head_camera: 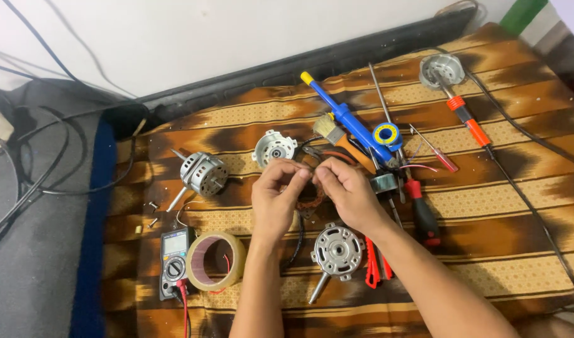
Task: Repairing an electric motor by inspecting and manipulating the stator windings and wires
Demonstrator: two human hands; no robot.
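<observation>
Both the left hand [275,194] and the right hand [346,191] pinch the copper-wound stator [312,195] above the striped cloth [487,206], lifted for close handling; a motor end cap [336,250] lies below.

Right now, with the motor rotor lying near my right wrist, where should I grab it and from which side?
Probably grip the round finned body of the motor rotor from above, fingers across its rim. It lies flat on the striped cloth, and its thin shaft angles down-left, offering a poorer hold. The red pliers crowd its right side.
</observation>
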